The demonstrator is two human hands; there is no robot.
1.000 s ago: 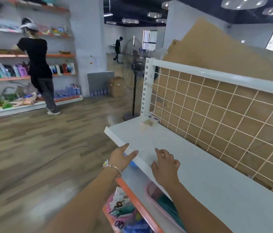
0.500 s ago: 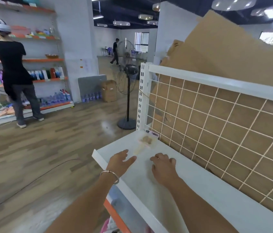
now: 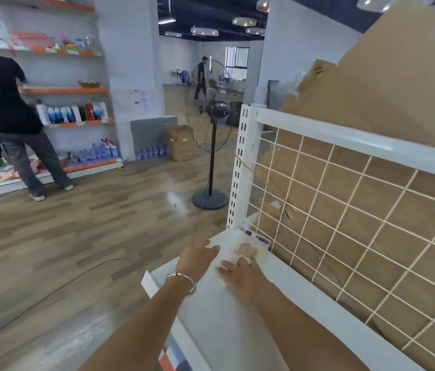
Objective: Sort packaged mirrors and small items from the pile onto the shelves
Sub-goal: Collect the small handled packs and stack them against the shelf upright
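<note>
The white shelf runs from the lower right toward its far left corner, where it ends at a slotted upright post. Its back edge is closed off by a wire grid with cardboard sheets leaning behind it. Its front edge faces open wooden floor, crossed by one thin cable. One pedestal fan stands just past the post.

One packaged item, flat and pale with a pink-and-tan picture, lies on the shelf in that far left corner, close to the grid. It is motion-blurred.

Two hands reach over the shelf. The left hand, with one bracelet on its wrist, is near the front edge beside the pack, its grip apart, fingers straight and thumb spread. The right hand lies palm down with its fingertips at the pack's near end. The blur hides whether its grip is clamped on the pack.

One person in black stands at the wall shelves, well apart.
</note>
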